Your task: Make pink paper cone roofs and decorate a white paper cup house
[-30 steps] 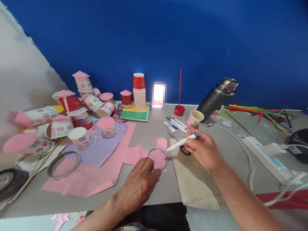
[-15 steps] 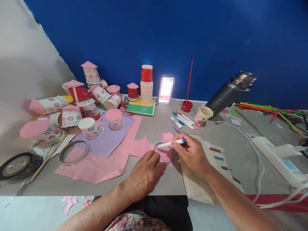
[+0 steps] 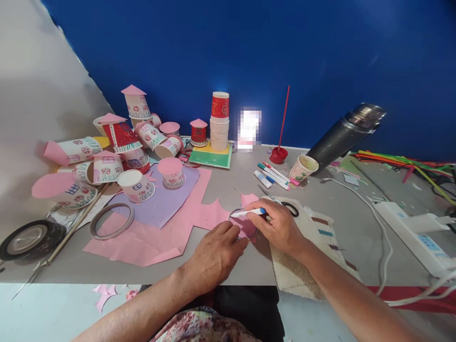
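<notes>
My right hand [image 3: 281,225] is closed around a white marker [image 3: 252,213] with a blue end, its tip pointing left at the rim of a thin ring [image 3: 256,232]. That ring, perhaps a tape roll, lies flat on a cut sheet of pink paper [image 3: 210,216]. Curled fingers of my left hand [image 3: 223,244] press on the ring's near left side and cover part of it. Just behind my right hand lie scissors [image 3: 290,209], partly hidden by it, near a beige cloth [image 3: 292,268].
Decorated paper cups with pink paper tops [image 3: 107,166] crowd the left. A larger tape ring [image 3: 112,232] and black tape roll [image 3: 26,240] lie nearer. Markers [image 3: 272,175], a paper cup [image 3: 302,168], a leaning flask [image 3: 342,135] and a power strip [image 3: 413,237] are right.
My right hand with the marker has shifted slightly left, and the marker tip has moved a little along the ring's rim. More of the scissors shows now. The view has shifted slightly.
</notes>
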A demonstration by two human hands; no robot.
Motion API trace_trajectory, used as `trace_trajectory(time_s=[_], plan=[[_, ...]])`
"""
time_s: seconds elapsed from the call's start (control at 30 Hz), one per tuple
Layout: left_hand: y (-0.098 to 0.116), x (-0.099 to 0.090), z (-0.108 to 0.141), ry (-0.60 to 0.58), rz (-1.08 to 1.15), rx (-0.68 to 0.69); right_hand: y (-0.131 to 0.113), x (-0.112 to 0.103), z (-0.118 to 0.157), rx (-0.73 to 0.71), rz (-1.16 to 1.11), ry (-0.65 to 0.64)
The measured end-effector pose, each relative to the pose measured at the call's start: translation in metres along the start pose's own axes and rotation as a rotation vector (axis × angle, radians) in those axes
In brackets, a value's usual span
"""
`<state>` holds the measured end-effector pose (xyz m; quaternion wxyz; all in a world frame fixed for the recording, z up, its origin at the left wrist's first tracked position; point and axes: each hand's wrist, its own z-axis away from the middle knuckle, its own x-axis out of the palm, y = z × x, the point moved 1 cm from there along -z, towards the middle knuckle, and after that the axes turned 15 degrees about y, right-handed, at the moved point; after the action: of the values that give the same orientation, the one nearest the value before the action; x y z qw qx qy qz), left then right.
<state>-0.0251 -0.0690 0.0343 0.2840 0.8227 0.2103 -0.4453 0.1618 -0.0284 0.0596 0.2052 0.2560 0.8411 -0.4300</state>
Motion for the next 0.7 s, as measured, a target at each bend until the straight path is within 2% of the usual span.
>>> trace_trajectory(time_s=[0.23,0.47,0.57,0.7], plan=[[-0.001,0.004,0.002,-0.014,-0.026,0.006,0.002,-0.007,-0.004,-0.084,0.172,-0.008],[0.001,0.002,0.001,-0.031,-0.024,-0.003,-0.008,-0.020,-0.011,-0.233,0.466,-0.157],[0.001,0.001,0.001,-0.044,-0.027,-0.001,-0.016,-0.022,-0.017,-0.207,0.532,-0.267],[0.001,0.000,0.001,-0.047,-0.022,-0.006,-0.025,-0.025,-0.027,-0.098,0.497,-0.407]])
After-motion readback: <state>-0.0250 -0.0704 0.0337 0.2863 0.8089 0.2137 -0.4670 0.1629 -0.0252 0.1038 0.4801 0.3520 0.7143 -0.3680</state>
